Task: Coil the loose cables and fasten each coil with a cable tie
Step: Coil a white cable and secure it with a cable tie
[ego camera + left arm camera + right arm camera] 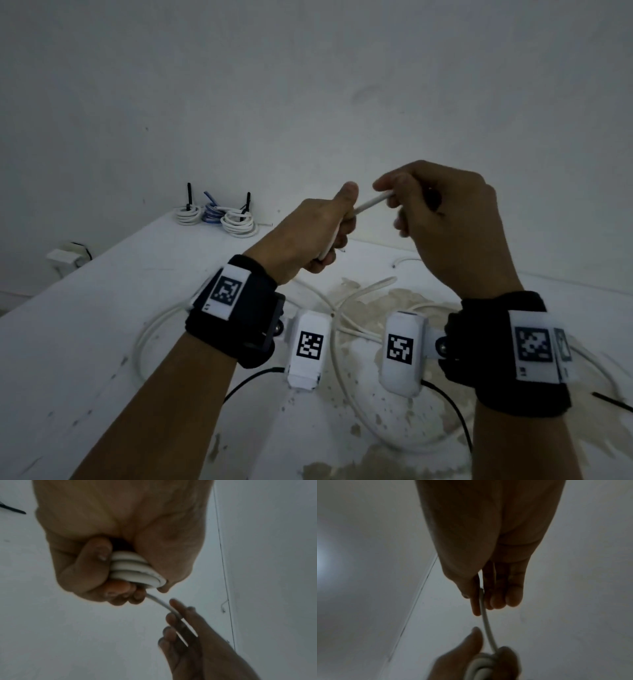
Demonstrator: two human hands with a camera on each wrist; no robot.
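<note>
Both forearms are showing bare, with no sleeves. Each wrist is wearing a wide black strap carrying a white plate printed with a black square code marker. A white camera pod bearing another marker is hanging off each strap on a metal joint, trailing a thin black cable.

Light: dim, grey, flat throughout.
Shadows: soft and faint.
Right wrist view: darkest, hand nearly silhouetted.
Blur: fingers smeared.
Edges: wide-angle bending.
</note>
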